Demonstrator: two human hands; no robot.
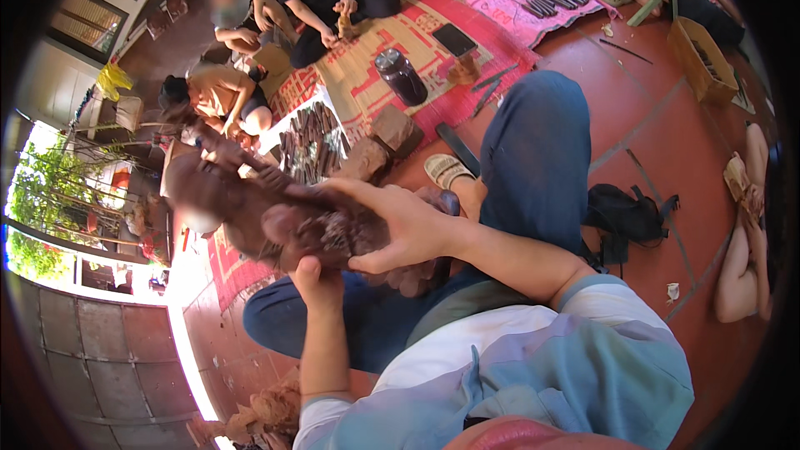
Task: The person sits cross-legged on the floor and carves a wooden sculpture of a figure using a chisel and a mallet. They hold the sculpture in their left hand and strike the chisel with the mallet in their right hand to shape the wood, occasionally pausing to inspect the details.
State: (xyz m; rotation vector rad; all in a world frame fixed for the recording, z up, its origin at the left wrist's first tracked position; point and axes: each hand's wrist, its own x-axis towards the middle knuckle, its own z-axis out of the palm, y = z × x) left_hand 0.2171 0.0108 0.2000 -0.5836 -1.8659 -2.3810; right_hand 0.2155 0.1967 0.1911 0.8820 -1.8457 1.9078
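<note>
A dark reddish-brown carved wooden figure lies across my lap, tilted toward the left. Its rounded end is smeared by motion, while smaller knobbly carving shows near the middle. My right hand wraps over the carving from the right, with the thumb along its near side. Below it, my left hand grips the underside; the thumb shows and the other fingers are hidden behind the wood. No tool is visible in either hand.
Many chisels lie on a white sheet beyond the carving, beside wooden blocks. A dark lidded jar stands on the red mat. More tools rest on a pink cloth. At right are a cardboard box and black bag. Several people sit around.
</note>
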